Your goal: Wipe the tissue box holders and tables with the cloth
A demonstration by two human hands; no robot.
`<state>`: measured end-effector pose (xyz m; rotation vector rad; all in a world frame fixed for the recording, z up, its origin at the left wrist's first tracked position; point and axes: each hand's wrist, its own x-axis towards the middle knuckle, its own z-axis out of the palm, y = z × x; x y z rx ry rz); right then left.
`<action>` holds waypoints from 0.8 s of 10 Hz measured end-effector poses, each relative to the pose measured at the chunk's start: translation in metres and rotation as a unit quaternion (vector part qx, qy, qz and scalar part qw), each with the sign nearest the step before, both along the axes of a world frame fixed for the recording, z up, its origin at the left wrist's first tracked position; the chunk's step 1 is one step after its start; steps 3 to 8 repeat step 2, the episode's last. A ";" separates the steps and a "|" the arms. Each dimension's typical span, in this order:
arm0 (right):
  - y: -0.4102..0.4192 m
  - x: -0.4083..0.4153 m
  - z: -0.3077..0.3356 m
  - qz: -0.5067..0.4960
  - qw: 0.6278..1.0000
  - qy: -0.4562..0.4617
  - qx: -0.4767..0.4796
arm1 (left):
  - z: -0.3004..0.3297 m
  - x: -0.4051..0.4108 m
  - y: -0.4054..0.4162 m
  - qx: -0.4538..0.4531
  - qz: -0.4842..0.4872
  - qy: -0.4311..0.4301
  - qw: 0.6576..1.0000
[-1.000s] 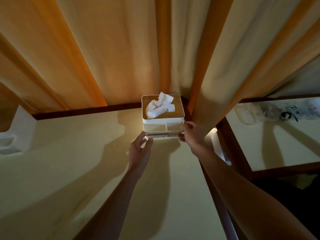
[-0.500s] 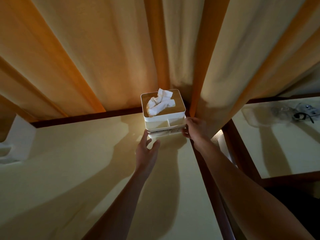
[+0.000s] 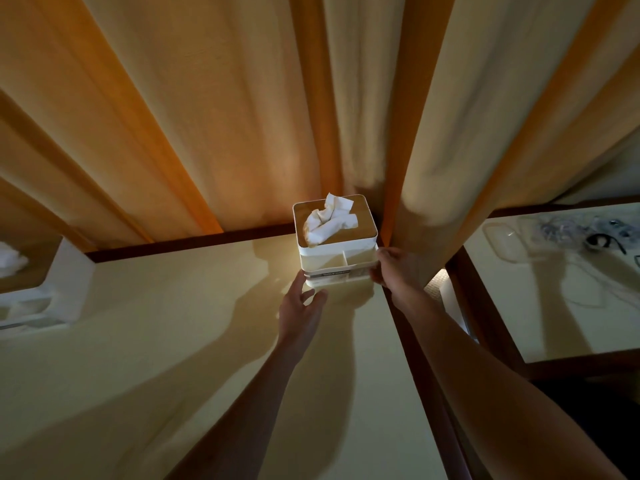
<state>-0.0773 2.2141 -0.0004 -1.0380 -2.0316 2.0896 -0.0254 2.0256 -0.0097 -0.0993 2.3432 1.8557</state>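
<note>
Since the earlier frames, left hand (image 3: 300, 308) has drawn back slightly from the holder (image 3: 334, 244), its thumb now spread away from the fingers; the holder and right hand (image 3: 394, 271) keep the same relation as before. Landmark: the holder, a white box with a wooden lid and a tissue (image 3: 329, 221) rising from its slot, standing on the far right corner of the table (image 3: 156, 341) against the curtains (image 3: 242, 116).

Far left of the holder, at the picture's edge, stands a second holder (image 3: 45, 289), partly cut off. Between the two runs the table's pale top with a dark wooden back edge. Just in front and left of the holder, the left hand hovers with fingers straight and loosely spread, gripping nothing; its fingertip (image 3: 300, 277) reaches the lower left front corner, though contact cannot be confirmed. The holder's front carries two open compartments and a label strip. At its right front corner, the right hand curls its fingers against the side wall, grasping the holder. Right of the holder, across a dark gap, lies a second table (image 3: 519, 306) bearing clear plastic items (image 3: 505, 239) and a black cord (image 3: 599, 241), too dim to identify.
</note>
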 end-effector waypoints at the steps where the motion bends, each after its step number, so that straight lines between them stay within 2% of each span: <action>1: 0.000 0.004 0.002 0.024 0.999 -0.007 0.031 | 0.002 0.001 -0.003 -0.013 -0.015 -0.014 1.000; 2: -0.005 0.015 -0.006 0.051 0.985 0.014 0.161 | 0.001 0.003 -0.012 0.016 0.051 -0.075 0.996; 8: -0.005 0.015 -0.006 0.051 0.985 0.014 0.161 | 0.001 0.003 -0.012 0.016 0.051 -0.075 0.996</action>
